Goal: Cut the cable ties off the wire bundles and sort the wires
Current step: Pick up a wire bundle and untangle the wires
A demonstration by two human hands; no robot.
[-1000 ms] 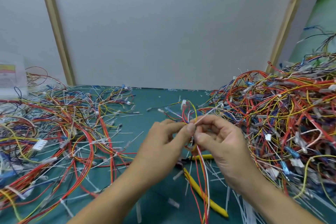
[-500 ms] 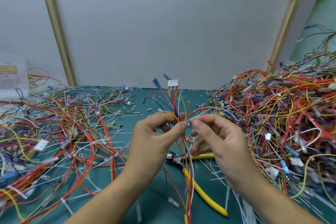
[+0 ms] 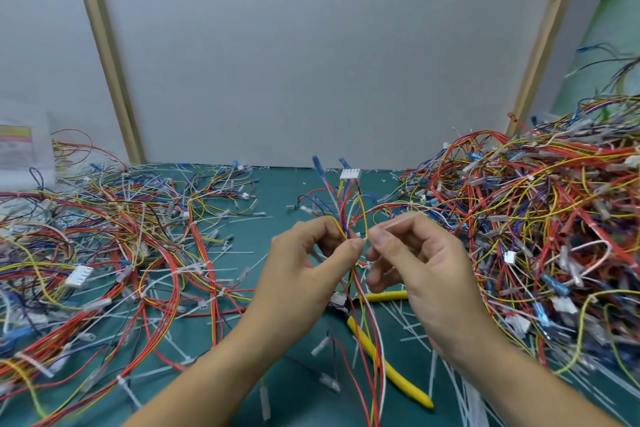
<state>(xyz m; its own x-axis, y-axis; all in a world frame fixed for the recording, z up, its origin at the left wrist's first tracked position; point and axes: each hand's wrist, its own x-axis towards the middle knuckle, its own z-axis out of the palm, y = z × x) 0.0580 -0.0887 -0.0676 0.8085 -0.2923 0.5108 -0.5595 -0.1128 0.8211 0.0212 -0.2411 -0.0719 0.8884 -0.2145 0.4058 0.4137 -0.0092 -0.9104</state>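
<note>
Above the middle of the green tabletop (image 3: 277, 189), one wire bundle (image 3: 349, 215) is being pinched upright by the left hand (image 3: 304, 267), while what looks like a pale cable tie (image 3: 360, 237) at its waist is being nipped between thumb and forefinger of the right hand (image 3: 419, 263). The hands are being held almost touching. Yellow-handled cutters (image 3: 388, 371) are lying unheld underneath. Loosened wires (image 3: 114, 253) are lying spread at the left among cut tie scraps (image 3: 242, 246), so part is judged done. A tall tangled heap (image 3: 554, 236) at the right is judged largely untouched.
</note>
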